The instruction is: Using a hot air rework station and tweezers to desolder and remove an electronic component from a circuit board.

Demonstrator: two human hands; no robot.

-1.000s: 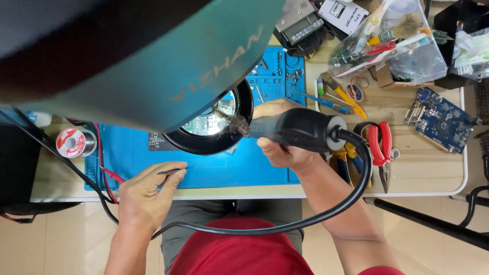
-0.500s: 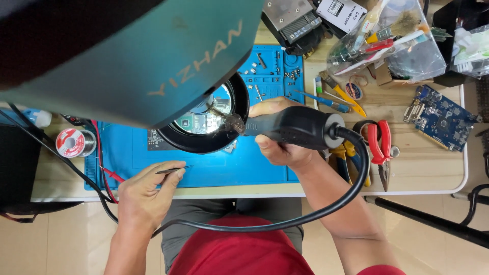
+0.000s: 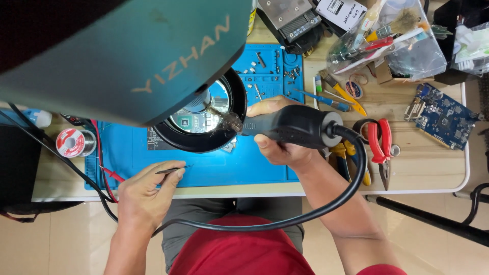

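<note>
My right hand grips a black hot air gun whose metal nozzle points left under the round magnifier ring. A circuit board shows through the lens, lying on the blue work mat. My left hand rests at the mat's near edge and pinches thin tweezers that point right. A thick black cable loops from the gun's rear down across my lap.
A large teal microscope head hides the upper left. A solder spool sits left, red-handled pliers and yellow-handled tools right, a blue circuit board far right, a clear bag of brushes behind. Red probe leads cross the mat.
The view has shifted slightly. Both hands stay where they were, the hot air gun still aimed under the magnifier and the tweezers still pinched.
</note>
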